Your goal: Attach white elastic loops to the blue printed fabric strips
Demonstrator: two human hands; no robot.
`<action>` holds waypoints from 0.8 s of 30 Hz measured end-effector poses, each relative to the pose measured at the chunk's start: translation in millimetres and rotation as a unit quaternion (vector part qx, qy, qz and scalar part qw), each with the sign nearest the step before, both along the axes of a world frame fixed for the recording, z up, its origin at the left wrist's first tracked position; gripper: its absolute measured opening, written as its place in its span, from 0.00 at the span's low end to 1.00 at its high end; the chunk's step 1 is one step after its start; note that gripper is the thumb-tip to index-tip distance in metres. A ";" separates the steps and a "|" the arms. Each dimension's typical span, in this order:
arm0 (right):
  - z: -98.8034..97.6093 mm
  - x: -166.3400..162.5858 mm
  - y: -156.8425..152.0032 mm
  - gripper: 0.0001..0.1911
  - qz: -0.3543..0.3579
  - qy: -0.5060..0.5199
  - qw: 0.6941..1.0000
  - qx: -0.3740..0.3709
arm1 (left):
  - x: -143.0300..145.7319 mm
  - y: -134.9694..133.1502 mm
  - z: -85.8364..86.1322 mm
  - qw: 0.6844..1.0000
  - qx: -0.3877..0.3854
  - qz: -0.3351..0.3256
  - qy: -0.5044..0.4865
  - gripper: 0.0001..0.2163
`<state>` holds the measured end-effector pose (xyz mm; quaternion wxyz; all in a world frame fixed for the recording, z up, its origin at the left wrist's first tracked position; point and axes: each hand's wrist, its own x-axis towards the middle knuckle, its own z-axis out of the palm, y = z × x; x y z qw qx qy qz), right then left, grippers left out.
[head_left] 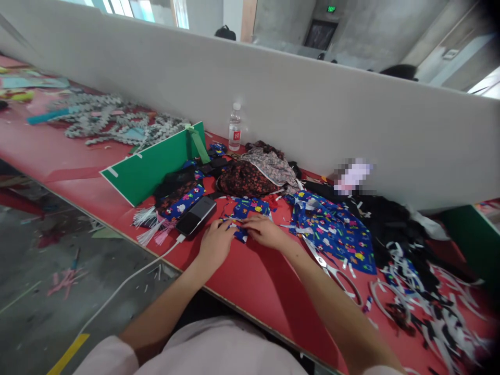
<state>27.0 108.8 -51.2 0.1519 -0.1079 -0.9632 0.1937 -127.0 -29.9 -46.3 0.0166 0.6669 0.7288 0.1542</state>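
My left hand [216, 240] and my right hand [266, 232] meet over a small piece of blue printed cloth [241, 235] at the red table's front. The fingers of both hands are closed on its edges, though the fingertips are small and partly hidden. Just beyond lies another blue printed piece [250, 207]. A black phone [196, 216] rests beside my left hand, with a white cable [144, 270] plugged in. To the right of my right hand are large scissors [326, 264], lying partly against a larger blue printed cloth [332, 226].
A green divider [156, 164] stands left, near a water bottle [235, 127] and dark floral cloth [250, 177]. Black fabric [394, 224] and white scraps [441, 317] cover the right side. A tall pale partition [175, 78] runs along the back. Grey braided strands [113, 117] lie far left.
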 end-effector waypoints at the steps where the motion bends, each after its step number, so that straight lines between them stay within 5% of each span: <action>1: 0.8 4.7 -3.6 0.15 -0.010 0.011 1.000 -0.010 | -0.6 1.5 -0.4 1.000 0.001 0.000 0.000 0.13; 8: 1.8 -1.0 2.2 0.14 -0.188 0.072 0.979 -0.004 | 4.0 -4.8 1.7 1.000 0.003 -0.011 0.011 0.12; 17: -11.3 -14.9 8.5 0.10 -0.190 0.023 0.981 -0.026 | -5.0 -13.6 4.2 1.000 0.006 -0.011 0.013 0.13; 21: -6.8 -0.2 26.0 0.12 -0.273 0.018 0.962 -0.015 | 4.0 -5.5 10.8 1.000 0.017 0.014 0.020 0.13; 24: -9.6 2.9 39.2 0.09 -0.321 -0.005 0.947 -0.011 | 16.6 11.7 11.7 0.999 0.000 -0.044 0.030 0.15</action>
